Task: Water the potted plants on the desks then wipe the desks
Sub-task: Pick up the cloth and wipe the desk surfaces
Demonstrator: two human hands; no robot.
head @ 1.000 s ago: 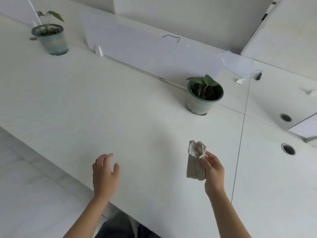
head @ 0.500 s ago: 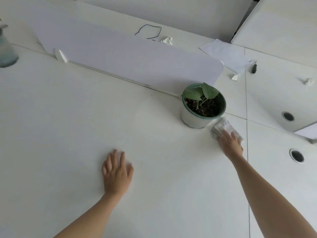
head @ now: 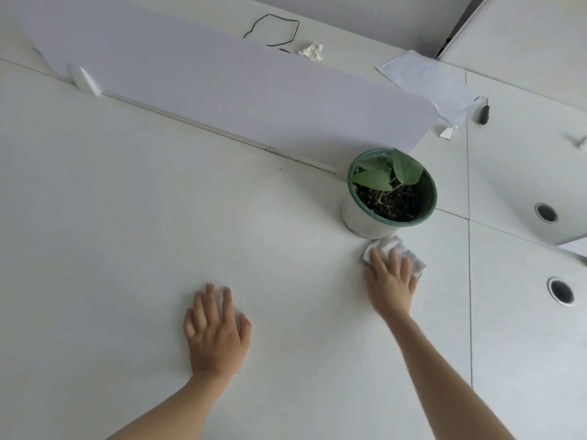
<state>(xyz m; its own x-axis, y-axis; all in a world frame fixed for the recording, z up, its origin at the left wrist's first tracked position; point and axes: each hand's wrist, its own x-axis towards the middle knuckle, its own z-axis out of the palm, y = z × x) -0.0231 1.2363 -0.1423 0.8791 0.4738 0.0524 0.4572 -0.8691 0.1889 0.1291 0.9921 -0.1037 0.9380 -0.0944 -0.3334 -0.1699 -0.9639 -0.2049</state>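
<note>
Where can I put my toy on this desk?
The wide bare stretch between the divider panel, the plant pot and the left hand is free. It's crowded by the pot, where the right hand presses the cloth.

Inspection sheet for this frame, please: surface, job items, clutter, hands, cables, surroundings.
Surface: white desk, with seams to adjoining desktops on the right.
Job's things: potted plant upright by the divider's end; white cloth lying on the desk just in front of the pot.
Clutter: crumpled paper and loose sheet beyond the divider; small dark tool at far right.
Hands: right hand presses the cloth with straight fingers; left hand rests flat on the desk.
Cables: thin black cord looped behind the divider; cable holes with nothing seen through them.
Surroundings: white divider panel; pale wall behind.
</note>
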